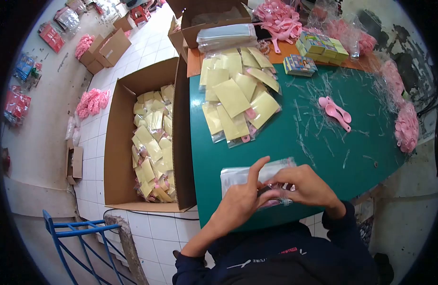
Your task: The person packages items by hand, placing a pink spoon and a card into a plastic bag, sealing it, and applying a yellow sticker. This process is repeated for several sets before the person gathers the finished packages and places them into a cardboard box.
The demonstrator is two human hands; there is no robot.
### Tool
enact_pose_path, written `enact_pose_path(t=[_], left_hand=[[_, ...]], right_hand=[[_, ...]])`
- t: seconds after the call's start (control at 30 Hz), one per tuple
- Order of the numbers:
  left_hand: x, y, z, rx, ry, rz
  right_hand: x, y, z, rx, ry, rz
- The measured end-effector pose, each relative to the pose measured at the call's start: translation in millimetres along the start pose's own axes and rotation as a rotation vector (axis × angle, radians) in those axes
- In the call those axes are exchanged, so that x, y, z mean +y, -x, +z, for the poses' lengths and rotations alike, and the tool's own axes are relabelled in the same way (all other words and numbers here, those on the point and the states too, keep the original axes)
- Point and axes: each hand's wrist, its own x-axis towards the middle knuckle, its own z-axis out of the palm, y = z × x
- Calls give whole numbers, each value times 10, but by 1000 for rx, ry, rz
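My left hand (239, 202) and my right hand (308, 186) come together at the near edge of the green table. Between them is a small clear plastic packet (272, 203) with something pink and dark in it, partly hidden by the fingers. My right thumb and fingers pinch it. My left thumb presses against it while the left index finger points up. Beneath the hands lies a stack of clear plastic bags (234, 176). Farther up the table is a heap of packets with gold-coloured cards (232, 97). Pink measuring spoons (336, 112) lie to the right.
A large cardboard box (181, 142) of gold-card packets stands left of the table. Scraps of clear plastic (302, 142) litter the green tabletop (366, 142). Stacks of small printed boxes (299, 65), pink spoons (281, 21) and more clear bags (227, 37) sit at the back.
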Motion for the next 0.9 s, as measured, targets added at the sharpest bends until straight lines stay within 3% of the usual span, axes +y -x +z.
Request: enact_pose_path(t=[0.07,0.17,0.2,0.3,0.37,0.47,0.6,0.77,0.9], left_hand=[[-39,31,-141,-30,-110,45],[-235,159,-355,-79,-62,49],[-357,182,-380,-83,5,75],[-375,212,-411,-71,143,35],[-348,211,-421,-96,207,-39],[-306,218,-345,28,303,-115],[-328,232,-271,48,412,-111],[-396,228,-174,61,425,-17],[-376,235,-169,103,547,-208]], right_hand=[[97,38,21,125,-18,-32],[205,127,25,276,-237,166],[217,133,39,283,-332,228],[345,123,153,167,-504,157],[304,110,150,161,-435,182],[300,117,155,220,-341,158],[359,160,171,284,-369,244],[377,138,189,299,-324,209],[371,127,137,206,-412,152]])
